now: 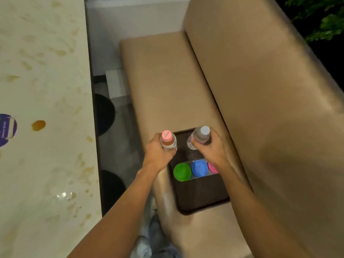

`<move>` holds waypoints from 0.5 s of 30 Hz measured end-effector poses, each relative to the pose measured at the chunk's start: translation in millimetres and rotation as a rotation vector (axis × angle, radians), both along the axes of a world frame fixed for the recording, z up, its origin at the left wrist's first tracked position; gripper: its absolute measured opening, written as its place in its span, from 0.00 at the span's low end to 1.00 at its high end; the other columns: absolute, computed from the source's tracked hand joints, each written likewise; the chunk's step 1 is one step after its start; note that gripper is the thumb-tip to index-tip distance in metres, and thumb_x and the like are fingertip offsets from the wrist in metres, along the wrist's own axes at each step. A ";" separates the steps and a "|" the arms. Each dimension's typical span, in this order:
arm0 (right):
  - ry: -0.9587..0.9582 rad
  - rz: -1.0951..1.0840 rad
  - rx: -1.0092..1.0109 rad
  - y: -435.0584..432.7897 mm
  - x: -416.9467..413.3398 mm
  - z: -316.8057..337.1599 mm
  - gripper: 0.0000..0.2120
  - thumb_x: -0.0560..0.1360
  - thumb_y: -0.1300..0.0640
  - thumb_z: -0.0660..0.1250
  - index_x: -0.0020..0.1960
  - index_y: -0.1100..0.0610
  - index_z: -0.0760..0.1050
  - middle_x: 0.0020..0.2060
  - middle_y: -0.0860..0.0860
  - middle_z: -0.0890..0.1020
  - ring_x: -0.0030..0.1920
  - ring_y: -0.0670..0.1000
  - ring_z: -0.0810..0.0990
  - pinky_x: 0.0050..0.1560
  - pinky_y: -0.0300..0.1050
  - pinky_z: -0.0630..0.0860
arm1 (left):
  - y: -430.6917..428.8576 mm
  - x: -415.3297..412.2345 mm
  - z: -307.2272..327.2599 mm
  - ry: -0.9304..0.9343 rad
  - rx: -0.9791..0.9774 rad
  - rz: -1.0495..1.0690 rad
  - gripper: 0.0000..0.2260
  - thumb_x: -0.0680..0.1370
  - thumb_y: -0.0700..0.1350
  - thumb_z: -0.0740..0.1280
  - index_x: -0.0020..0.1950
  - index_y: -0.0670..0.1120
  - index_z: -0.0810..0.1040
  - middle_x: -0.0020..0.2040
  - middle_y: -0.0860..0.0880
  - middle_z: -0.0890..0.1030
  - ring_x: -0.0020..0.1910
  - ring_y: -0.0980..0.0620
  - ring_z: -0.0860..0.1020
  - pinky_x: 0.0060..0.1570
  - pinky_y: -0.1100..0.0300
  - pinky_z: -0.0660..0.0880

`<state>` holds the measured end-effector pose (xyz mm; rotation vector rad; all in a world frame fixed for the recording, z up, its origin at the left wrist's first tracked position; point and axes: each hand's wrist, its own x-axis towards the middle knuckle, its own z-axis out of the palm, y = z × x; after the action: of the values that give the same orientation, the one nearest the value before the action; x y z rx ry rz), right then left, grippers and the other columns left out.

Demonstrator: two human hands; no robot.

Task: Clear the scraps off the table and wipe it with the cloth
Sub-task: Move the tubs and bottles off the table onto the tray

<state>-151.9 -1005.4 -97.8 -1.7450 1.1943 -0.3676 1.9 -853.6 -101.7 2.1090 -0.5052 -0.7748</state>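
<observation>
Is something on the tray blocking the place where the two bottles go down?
Nothing visible. The tray shows bare around the pink-capped bottle and the clear bottle; the three lidded cups stand nearer the person.

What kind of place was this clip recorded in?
Probably a café or restaurant booth: a padded tan bench with a backrest stands beside a stained pale table bearing a round purple sticker, and a dark tray lies on the seat.
</observation>
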 end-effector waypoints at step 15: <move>0.119 -0.052 0.053 -41.3 -12.0 -135.3 0.26 0.66 0.54 0.84 0.61 0.49 0.80 0.54 0.44 0.85 0.57 0.45 0.83 0.63 0.46 0.80 | -68.5 -17.0 -142.0 0.052 0.118 -0.160 0.24 0.69 0.48 0.83 0.61 0.50 0.78 0.55 0.50 0.85 0.53 0.51 0.83 0.55 0.59 0.79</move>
<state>-164.0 -1046.7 -233.1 -1.7120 1.3248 -0.2634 -15.1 -922.1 -243.6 2.1691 -0.6194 -0.9687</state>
